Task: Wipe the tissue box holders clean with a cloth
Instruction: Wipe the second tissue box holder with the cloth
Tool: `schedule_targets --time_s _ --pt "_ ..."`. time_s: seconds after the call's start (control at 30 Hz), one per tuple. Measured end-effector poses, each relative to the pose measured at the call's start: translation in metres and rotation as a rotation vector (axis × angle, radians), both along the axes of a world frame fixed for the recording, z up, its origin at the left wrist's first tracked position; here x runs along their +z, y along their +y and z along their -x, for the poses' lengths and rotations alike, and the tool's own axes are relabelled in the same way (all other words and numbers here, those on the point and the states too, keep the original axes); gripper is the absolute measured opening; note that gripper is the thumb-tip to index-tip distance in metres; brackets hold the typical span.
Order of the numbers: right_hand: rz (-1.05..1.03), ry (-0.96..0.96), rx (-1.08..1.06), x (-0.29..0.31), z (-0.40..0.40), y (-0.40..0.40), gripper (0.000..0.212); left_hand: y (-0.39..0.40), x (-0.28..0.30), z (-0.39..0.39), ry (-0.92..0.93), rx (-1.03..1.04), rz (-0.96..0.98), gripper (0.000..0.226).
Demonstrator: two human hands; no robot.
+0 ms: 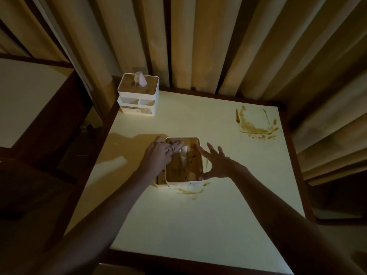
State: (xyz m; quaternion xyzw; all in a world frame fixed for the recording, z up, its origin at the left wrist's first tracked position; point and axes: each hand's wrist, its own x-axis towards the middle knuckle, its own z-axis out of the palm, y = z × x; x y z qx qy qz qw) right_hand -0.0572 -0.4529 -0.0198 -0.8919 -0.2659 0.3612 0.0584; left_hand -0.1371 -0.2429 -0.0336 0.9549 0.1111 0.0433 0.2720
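The near tissue box holder (183,161) sits in the middle of the table (178,225), just in front of me, its wooden lid spotted with dark flecks and a tissue (184,153) poking up from the slot. I judge it light and stiff, a hollow plastic shell that would skate on the smooth tabletop if pushed from one side only, so it wants bracing at the side walls, low down, not by the lid, which may lift off. My right hand (215,162) is spread, fingers straight, thumb and fingertips touching the holder's right edge to steady it. My left hand (158,155) presses a crumpled cloth (175,145) onto the far left corner of the lid, fingers bent over it. The cloth looks soft and already soiled. The tissue stands in the way of a clean sweep across the lid and would tear or smear easily. Brown smears (190,191) lie on the table touching the holder's near edge; a bigger spill (256,128) lies well apart at the far right. A second holder (138,96) stands at the far left corner, by the curtains (218,42).
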Motion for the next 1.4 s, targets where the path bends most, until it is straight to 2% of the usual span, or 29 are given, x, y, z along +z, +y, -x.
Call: schedule_targets --time_s 0.1,0.33,0.43,0.5,0.63,0.77,0.9,0.97,1.03,1.23,1.33,1.4 --pt "0.004 0.014 0.005 -0.001 -0.001 0.000 0.119 -0.005 -0.002 0.014 -0.057 -0.007 0.022 0.016" --pt "0.022 0.028 0.018 0.001 -0.004 0.002 0.121 -0.016 -0.008 0.075 -0.001 -0.135 0.162 0.026" --pt "0.029 0.014 0.017 0.004 -0.008 0.002 0.119 -0.021 -0.016 0.081 -0.028 -0.091 0.127 0.027" --pt "-0.082 -0.026 -0.028 0.007 -0.015 0.005 0.104 -0.027 -0.019 0.083 -0.030 0.001 0.139 0.030" --pt "-0.448 -0.113 -0.151 0.006 -0.030 0.022 0.053 -0.038 -0.027 0.091 -0.101 0.166 0.340 0.035" --pt "-0.469 -0.083 -0.178 -0.002 -0.037 0.033 0.038 -0.057 -0.025 0.093 -0.164 0.338 0.464 0.032" --pt "-0.459 -0.127 -0.132 -0.005 -0.038 0.021 0.037 -0.056 -0.015 0.089 -0.218 0.325 0.503 0.030" --pt "-0.458 -0.160 -0.154 -0.005 -0.038 0.010 0.036 -0.039 -0.018 0.079 -0.245 0.281 0.434 0.033" --pt "-0.439 -0.187 -0.171 -0.004 -0.036 -0.003 0.038 -0.019 -0.022 0.066 -0.218 0.220 0.375 0.039" --pt "-0.378 -0.113 -0.136 -0.008 -0.023 -0.032 0.064 0.017 -0.011 0.027 0.000 -0.015 0.249 0.049" --pt "-0.374 -0.092 -0.147 -0.015 -0.021 -0.035 0.067 0.016 -0.006 0.021 -0.003 -0.011 0.210 0.045" --pt "-0.346 -0.063 -0.136 -0.016 -0.023 -0.036 0.068 0.011 -0.004 0.023 -0.047 -0.006 0.109 0.043"
